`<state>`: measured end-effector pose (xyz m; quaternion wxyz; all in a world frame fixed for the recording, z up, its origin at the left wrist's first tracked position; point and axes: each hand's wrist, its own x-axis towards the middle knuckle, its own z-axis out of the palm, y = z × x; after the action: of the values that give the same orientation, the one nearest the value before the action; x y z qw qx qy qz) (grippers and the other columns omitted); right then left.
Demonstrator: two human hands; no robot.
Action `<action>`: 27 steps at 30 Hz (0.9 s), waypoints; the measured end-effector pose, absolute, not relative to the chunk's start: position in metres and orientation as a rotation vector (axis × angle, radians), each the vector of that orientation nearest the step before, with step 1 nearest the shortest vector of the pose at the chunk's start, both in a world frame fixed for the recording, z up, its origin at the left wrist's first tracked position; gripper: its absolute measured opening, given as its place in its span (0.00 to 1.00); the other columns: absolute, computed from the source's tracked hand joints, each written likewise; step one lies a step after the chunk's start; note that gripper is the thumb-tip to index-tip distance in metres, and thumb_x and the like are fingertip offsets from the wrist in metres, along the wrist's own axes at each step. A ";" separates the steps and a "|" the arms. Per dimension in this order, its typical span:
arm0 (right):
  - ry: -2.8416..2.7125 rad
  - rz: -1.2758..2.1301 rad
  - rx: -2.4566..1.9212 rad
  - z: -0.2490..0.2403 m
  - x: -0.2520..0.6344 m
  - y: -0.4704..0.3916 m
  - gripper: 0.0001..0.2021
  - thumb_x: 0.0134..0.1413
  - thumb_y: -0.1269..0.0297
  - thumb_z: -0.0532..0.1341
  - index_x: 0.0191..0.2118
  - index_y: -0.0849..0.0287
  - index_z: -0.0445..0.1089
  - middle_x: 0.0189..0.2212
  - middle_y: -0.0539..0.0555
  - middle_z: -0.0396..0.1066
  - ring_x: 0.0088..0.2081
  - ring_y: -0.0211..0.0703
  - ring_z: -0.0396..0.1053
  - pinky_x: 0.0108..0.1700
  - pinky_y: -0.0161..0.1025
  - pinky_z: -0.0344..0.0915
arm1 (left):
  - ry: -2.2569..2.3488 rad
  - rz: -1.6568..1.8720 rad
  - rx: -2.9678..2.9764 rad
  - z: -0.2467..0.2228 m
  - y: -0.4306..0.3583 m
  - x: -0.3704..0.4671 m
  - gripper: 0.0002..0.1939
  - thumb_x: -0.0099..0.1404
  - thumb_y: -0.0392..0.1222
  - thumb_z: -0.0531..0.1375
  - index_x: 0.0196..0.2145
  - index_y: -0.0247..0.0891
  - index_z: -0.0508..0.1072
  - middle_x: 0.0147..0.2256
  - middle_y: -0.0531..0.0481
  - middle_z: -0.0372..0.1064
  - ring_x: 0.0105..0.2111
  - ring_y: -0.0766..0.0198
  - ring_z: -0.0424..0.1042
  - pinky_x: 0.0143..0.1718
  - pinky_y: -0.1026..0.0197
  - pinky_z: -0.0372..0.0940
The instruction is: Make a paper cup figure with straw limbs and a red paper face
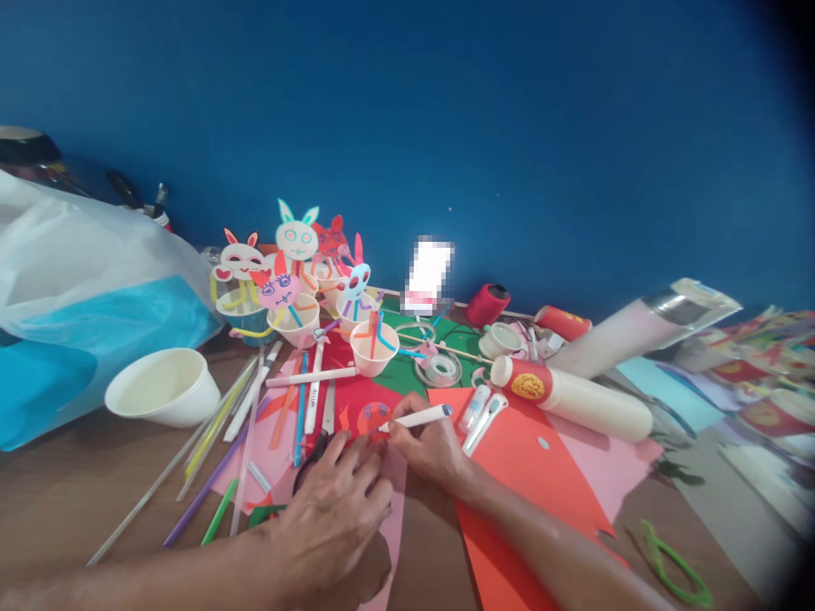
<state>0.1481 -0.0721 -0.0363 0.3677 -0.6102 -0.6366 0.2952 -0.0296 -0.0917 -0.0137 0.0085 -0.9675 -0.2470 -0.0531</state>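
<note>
My right hand (424, 441) is closed on a white marker (417, 417), its tip pointing left at a red paper face (373, 416) with blue drawn lines. My left hand (340, 501) lies palm down just below that face, fingers bent and resting on the paper. Whether anything is under its fingers is hidden. Black-handled scissors (310, 465) lie partly beneath the left hand. Just behind the hands is a paper cup (374, 346) with orange and blue straws.
Rabbit-faced cups (293, 318) stand at the back left, near a white bowl (162, 386) and a plastic bag (95, 288). Loose straws (210, 484) lie at left. A cup stack (579, 399), a cutter (485, 423) and orange paper (541, 484) are at right.
</note>
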 end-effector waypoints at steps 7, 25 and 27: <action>-1.632 0.788 -1.563 -0.037 0.149 -0.073 0.03 0.47 0.70 0.56 0.26 0.57 0.62 0.19 0.45 0.63 0.21 0.34 0.60 0.21 0.30 0.52 | -0.755 -0.194 -2.997 -0.014 -0.092 -0.030 0.07 0.60 0.40 0.58 0.36 0.35 0.71 0.45 0.40 0.70 0.48 0.45 0.66 0.51 0.42 0.49; -1.642 0.785 -1.573 -0.039 0.150 -0.072 0.03 0.49 0.70 0.56 0.27 0.57 0.62 0.20 0.45 0.64 0.22 0.35 0.61 0.23 0.30 0.54 | -0.715 -0.322 -2.927 -0.020 -0.090 -0.030 0.09 0.59 0.40 0.58 0.38 0.36 0.71 0.44 0.41 0.70 0.46 0.46 0.67 0.50 0.44 0.51; -1.646 0.787 -1.570 -0.039 0.150 -0.072 0.03 0.49 0.70 0.56 0.27 0.57 0.62 0.20 0.45 0.63 0.22 0.34 0.60 0.23 0.30 0.53 | -0.714 -0.330 -2.923 -0.020 -0.090 -0.030 0.09 0.58 0.39 0.59 0.38 0.36 0.71 0.43 0.42 0.70 0.46 0.47 0.67 0.50 0.45 0.51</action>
<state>0.1500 -0.0715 -0.0394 0.3592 -0.6087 -0.6382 0.3052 -0.0301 -0.0904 -0.0201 0.0572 -0.9641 -0.2353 -0.1088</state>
